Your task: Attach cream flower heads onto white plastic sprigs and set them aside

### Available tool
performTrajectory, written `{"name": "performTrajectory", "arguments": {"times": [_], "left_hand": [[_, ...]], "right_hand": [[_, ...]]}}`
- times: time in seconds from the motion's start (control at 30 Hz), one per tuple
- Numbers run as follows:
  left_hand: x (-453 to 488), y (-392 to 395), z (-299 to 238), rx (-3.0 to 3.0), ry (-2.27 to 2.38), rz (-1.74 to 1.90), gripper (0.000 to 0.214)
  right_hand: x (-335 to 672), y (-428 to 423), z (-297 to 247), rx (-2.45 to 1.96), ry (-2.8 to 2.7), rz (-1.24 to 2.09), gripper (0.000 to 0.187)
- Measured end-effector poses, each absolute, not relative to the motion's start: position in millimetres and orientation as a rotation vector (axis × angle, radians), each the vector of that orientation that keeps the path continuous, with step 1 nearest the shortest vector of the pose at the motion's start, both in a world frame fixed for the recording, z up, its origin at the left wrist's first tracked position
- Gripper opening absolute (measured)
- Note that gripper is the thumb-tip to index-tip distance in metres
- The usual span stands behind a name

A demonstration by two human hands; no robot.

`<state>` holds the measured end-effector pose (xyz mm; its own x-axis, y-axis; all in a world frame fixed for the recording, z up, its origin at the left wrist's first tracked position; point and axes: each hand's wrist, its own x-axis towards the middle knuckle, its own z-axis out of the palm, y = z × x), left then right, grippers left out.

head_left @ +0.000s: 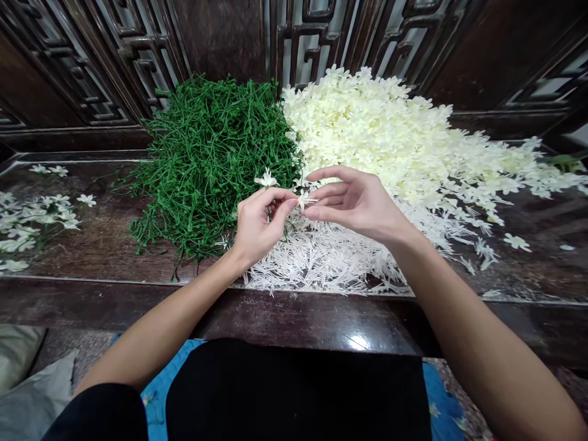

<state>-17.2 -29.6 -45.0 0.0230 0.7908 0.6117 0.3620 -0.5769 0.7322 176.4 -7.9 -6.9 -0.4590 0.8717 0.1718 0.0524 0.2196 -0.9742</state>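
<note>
My left hand (263,222) is closed, pinching an artificial flower sprig between thumb and fingertips. At the pinch a small white flower (304,200) with thin spiky white stamens points right. Another white flower (266,178) stands just above my left knuckles, though whether it belongs to the same sprig I cannot tell. My right hand (356,202) curves around the spiky flower from the right, fingers apart and thumb tip close under the petals. Whether its fingertips touch the flower is unclear. Beneath both hands lies a pile of white spiky stamen pieces (321,263).
Behind my left hand rises a heap of green plastic stems (215,147). Cream petal blossoms (367,122) are heaped at the back right. Flower sprigs (37,220) lie at far left on the dark wooden bench (114,251). A carved wooden backrest (225,37) borders the rear.
</note>
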Motion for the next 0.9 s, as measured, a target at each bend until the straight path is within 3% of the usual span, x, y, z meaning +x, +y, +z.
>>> {"name": "performTrajectory", "arguments": {"times": [0.17, 0.27, 0.6, 0.9], "left_hand": [[-17.7, -27.7, -48.7, 1.876, 1.18, 1.574, 0.009], [-17.0, -27.9, -49.4, 1.912, 1.15, 1.58, 0.009], [-14.9, -32.4, -46.2, 2.067, 1.079, 1.601, 0.008], [-13.5, -33.3, -48.8, 2.097, 1.056, 1.704, 0.006]], "right_hand": [[173.8, -11.6, -6.2, -0.799, -1.849, 0.999, 0.02], [168.2, -14.8, -8.1, -0.85, -1.922, 0.856, 0.008], [164.0, -13.7, -16.9, -0.763, -1.957, 0.674, 0.009], [159.3, -14.5, -22.2, -0.717, -1.848, 0.769, 0.011]]}}
